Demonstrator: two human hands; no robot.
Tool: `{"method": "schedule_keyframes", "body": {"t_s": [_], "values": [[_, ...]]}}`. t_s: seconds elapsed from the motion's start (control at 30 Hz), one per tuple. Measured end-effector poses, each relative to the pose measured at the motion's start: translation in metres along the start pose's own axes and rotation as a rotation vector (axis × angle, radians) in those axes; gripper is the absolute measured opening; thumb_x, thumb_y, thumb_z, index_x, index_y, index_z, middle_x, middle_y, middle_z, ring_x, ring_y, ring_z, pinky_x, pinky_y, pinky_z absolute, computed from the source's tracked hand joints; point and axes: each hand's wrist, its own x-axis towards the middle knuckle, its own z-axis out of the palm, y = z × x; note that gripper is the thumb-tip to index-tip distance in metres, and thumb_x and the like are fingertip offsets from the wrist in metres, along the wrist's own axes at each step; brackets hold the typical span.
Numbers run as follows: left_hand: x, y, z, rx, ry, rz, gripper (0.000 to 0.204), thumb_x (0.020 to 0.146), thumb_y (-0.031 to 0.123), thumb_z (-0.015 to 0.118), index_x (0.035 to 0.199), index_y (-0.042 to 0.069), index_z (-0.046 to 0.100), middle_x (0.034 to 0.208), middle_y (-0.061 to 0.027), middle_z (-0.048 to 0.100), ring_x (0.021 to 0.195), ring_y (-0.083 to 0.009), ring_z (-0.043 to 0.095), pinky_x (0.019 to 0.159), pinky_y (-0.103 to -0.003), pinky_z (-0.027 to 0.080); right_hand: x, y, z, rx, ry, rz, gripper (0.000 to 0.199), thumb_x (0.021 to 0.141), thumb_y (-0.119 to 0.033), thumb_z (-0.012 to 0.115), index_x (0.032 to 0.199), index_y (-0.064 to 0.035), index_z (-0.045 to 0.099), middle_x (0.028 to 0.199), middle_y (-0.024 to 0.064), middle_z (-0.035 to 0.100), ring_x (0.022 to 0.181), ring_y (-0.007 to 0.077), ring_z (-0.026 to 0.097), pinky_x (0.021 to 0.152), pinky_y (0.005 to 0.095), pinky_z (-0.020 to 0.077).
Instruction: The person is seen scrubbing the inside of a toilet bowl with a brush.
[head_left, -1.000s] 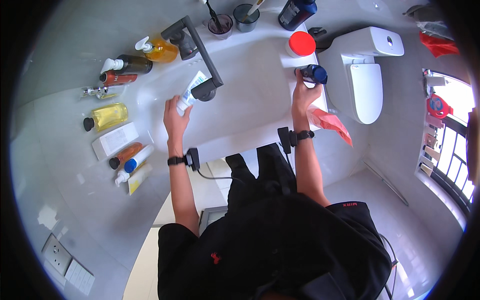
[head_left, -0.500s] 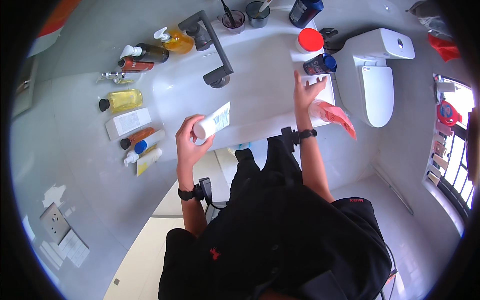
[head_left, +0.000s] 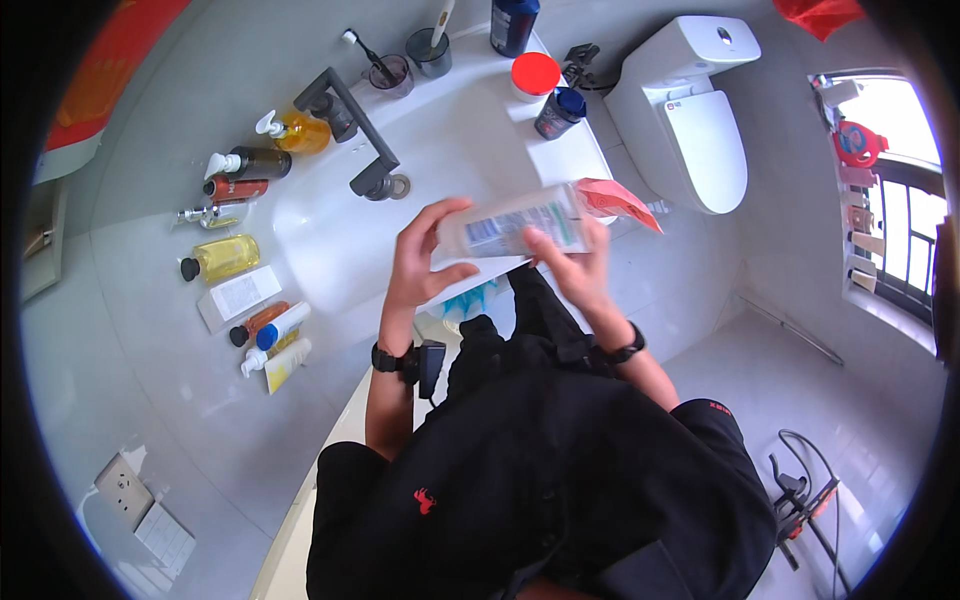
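Note:
A white squeeze tube (head_left: 515,228) with blue and green print lies sideways between my hands over the basin's near edge, slightly blurred. My left hand (head_left: 418,258) curves round its left end, fingers along the top and thumb near the lower side. My right hand (head_left: 578,262) grips the other end, with the thumb on the printed face. Just behind that end, a pink packet (head_left: 618,200) stands on the counter, partly hidden by the tube and hand.
The white basin (head_left: 300,235) has a dark tap (head_left: 365,135). Bottles, including a yellow one (head_left: 228,257), and a white box (head_left: 240,295) line the left. A red-lidded jar (head_left: 535,75) and a dark blue jar (head_left: 560,113) stand right. The toilet (head_left: 705,140) is beyond.
My right hand, formerly open near the dark blue jar, has come down and left onto the tube. The tube has turned sideways between both hands. The whole view has shifted.

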Motion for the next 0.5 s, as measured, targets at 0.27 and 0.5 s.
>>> {"method": "schedule_keyframes", "body": {"t_s": [0.27,0.5], "values": [[0.013,0.002,0.002,0.103,0.081,0.0,0.117,0.069,0.089,0.044,0.147,0.004,0.023,0.116,-0.018,0.061,0.087,-0.0188,0.062,0.073,-0.03,0.048,0.046,-0.077,-0.14,-0.666,0.244,-0.588,0.029,0.082,-0.004,0.07,0.111,-0.0063,0.07,0.106,0.0095,0.071,0.071,0.0141,0.068,0.053,0.0224,0.0532],[-0.028,-0.027,-0.029,0.123,0.236,-0.138,0.096,0.083,0.08,0.036,0.138,0.001,0.036,0.109,-0.0169,0.063,0.086,-0.0178,0.06,0.074,-0.03,0.047,0.131,0.026,-0.192,-0.665,-0.307,0.037,0.024,0.085,-0.009,0.069,0.109,-0.0095,0.072,0.105,0.0068,0.071,0.065,0.0106,0.063,0.058,0.0244,0.0535]]}}
